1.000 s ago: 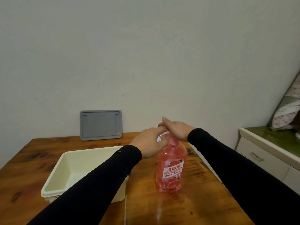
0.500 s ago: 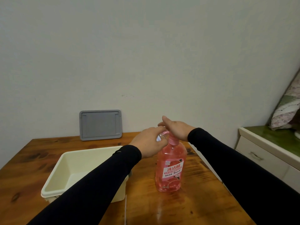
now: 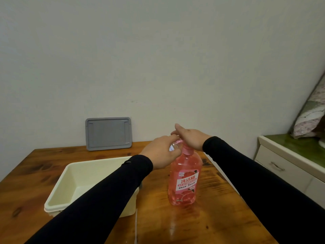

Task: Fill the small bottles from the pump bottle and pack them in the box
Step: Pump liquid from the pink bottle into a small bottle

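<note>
A pink pump bottle (image 3: 184,178) with a red label stands upright on the wooden table (image 3: 202,224). My right hand (image 3: 190,138) lies flat on top of its pump head, fingers straight. My left hand (image 3: 162,154) grips a small clear bottle (image 3: 173,147) held right under the pump's spout; most of that bottle is hidden by my fingers. A cream plastic box (image 3: 84,176) sits open to the left of the pump bottle, under my left forearm.
A grey lid (image 3: 108,135) leans against the wall at the back of the table. A white cabinet with a green top (image 3: 288,155) stands to the right, with a patterned pillow (image 3: 311,118) on it.
</note>
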{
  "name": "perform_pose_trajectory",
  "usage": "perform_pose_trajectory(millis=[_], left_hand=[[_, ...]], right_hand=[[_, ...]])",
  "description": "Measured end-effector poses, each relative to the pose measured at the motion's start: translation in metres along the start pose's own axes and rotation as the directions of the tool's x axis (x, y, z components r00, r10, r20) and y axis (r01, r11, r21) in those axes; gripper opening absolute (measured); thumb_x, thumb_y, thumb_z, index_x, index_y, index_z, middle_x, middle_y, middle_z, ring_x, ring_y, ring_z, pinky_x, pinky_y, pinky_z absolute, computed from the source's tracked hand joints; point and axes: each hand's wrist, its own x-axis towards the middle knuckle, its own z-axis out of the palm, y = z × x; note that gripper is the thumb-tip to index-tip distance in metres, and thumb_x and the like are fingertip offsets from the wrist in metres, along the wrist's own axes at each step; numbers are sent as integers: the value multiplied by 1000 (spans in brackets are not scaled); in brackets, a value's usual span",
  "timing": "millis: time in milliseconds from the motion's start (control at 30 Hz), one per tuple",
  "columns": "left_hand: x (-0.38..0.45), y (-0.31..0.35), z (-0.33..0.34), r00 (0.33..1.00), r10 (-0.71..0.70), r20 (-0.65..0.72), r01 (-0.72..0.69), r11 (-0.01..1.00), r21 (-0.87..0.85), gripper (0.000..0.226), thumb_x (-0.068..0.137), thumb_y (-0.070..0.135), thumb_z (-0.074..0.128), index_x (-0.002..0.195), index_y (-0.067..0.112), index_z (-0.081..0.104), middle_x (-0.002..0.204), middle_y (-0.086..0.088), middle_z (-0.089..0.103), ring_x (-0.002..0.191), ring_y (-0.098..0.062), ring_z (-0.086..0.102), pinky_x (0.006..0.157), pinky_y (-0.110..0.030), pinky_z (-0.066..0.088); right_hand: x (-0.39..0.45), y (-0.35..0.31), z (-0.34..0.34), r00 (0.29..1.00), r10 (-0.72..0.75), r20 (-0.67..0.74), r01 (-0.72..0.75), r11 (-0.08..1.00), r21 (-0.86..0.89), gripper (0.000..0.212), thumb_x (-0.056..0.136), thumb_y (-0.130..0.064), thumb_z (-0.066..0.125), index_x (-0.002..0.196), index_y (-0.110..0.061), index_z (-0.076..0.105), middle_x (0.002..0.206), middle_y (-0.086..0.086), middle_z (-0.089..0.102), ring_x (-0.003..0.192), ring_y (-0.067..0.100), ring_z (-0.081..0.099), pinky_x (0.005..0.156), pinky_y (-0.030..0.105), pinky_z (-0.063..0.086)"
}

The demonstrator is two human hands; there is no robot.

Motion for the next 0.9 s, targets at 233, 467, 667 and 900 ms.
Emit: perform_pose_trajectory(millis=[233,467,667,900], left_hand=[[7,6,-11,999,16,-40,-16,1000,3,46,89,41,49,133,30,47,129,3,58,105,-9,52,73,-17,34],[1,1,0,1000,8,-13,-8,1000,-10,44,88,41,48,132,34,48,125,3,59,96,-7,51,68,-15,35],[2,5,-8,1000,-1,3,1,1000,-24,44,89,41,49,132,32,48,125,3,59,95,-8,51,73,-21,39],[-1,5,-5,1000,18,-13,-19,999,-40,42,89,40,49,130,33,49,122,4,61,94,-6,53,69,-15,40]], right_hand=[[-1,-11,-14,1000,-27,-13,27,1000,13,68,93,-66,11,141,-29,44,147,7,42,129,25,43,108,40,28],[1,-2,0,1000,-1,-11,1,1000,-15,66,95,-63,12,138,-28,47,142,7,49,122,23,49,96,33,32],[-2,-8,-9,1000,-8,10,8,998,56,66,95,-64,13,140,-28,44,145,9,45,128,25,45,106,38,30],[-2,-5,-5,1000,-12,22,11,999,35,67,94,-66,12,139,-28,46,142,6,49,122,22,49,98,33,33]])
